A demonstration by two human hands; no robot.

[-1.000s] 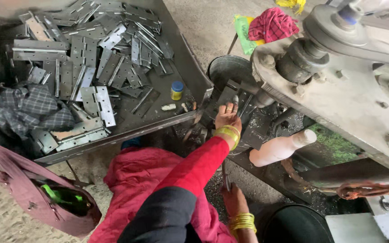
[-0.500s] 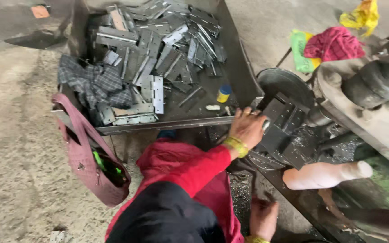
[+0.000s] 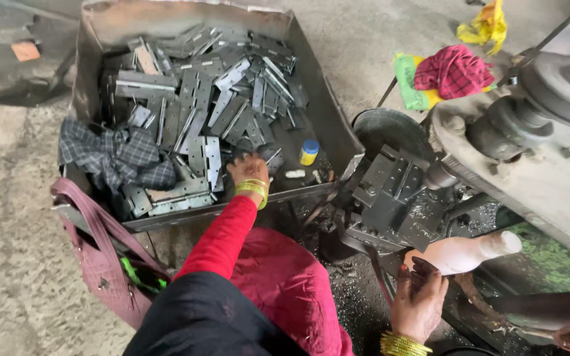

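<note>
My left hand (image 3: 248,170), in a red sleeve with yellow bangles, reaches into a large metal tray (image 3: 328,122) and rests its curled fingers on a heap of grey metal hinge plates (image 3: 199,112). I cannot see whether it grips one. My right hand (image 3: 420,296) hangs lower right, fingers apart, its tips at a white plastic bottle (image 3: 460,254) that lies beside a dark press machine (image 3: 390,198).
A checked cloth (image 3: 117,155) and a small blue-capped yellow bottle (image 3: 309,151) lie in the tray. A maroon bag (image 3: 100,254) leans at the tray's near left corner. A pulley wheel (image 3: 562,86) and red-and-yellow rags (image 3: 453,69) are at the right. Concrete floor lies to the left.
My left hand has left the press machine and moved left into the tray, onto the plates. My right hand has come up toward the white bottle. The view has shifted.
</note>
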